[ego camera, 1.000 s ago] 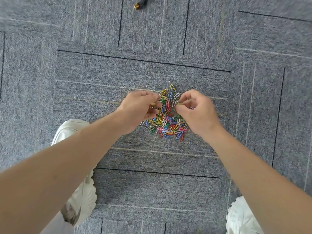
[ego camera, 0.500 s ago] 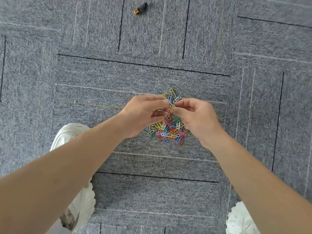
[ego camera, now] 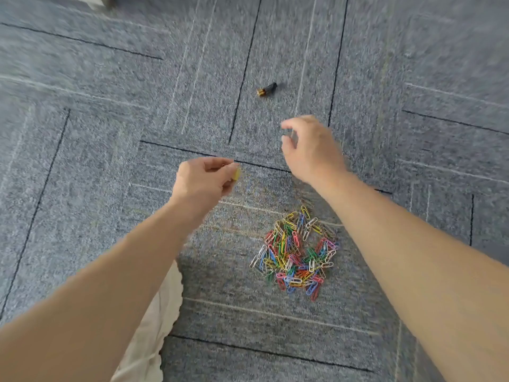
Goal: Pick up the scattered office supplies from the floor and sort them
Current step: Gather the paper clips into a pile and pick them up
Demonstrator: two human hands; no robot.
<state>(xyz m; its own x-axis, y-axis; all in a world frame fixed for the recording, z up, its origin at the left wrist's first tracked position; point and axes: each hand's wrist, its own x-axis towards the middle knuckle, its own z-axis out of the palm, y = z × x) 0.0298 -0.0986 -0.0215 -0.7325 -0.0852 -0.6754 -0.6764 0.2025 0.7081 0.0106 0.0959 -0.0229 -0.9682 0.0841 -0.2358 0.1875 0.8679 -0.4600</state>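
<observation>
Though near, paper clip pile (ego camera: 296, 255) apart from fingers (ego camera: 287, 124).

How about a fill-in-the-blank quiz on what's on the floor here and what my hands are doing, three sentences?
1. The paper clips lie in a pile on the grey ____.
2. The small item pinched by the left hand is ____ in colour.
3. The hand nearer the black-and-gold cylinder is the ____ one.
Missing words: carpet; yellow; right.
</observation>
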